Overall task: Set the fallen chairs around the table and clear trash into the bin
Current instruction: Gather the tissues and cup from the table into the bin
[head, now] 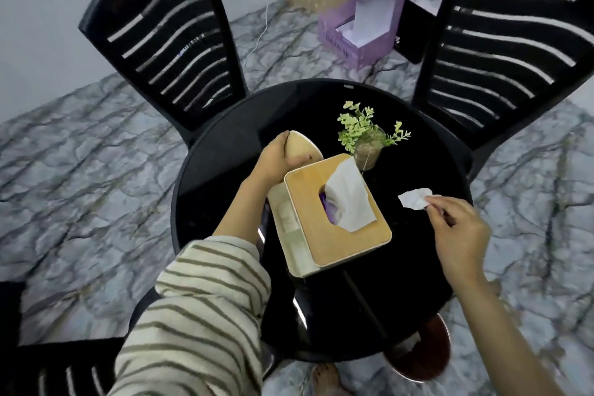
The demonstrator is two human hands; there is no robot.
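My right fingers (434,202) are pinching the paper scrap (414,199) at the counter's (427,157) 3 o'clock, left fingers (279,142) wrapped round a beige oval thing (303,146) (lid?). It's a thin corner pinch, so it could slip and flutter away.

A tissue box (337,228) with a wooden lid has a white tissue (348,199) sticking up from its slot. Just behind it stands a small potted plant (366,138). Farther back, a purple cardboard stand (360,26) sits on the marble-patterned floor (80,170), beside a white cable (260,32).
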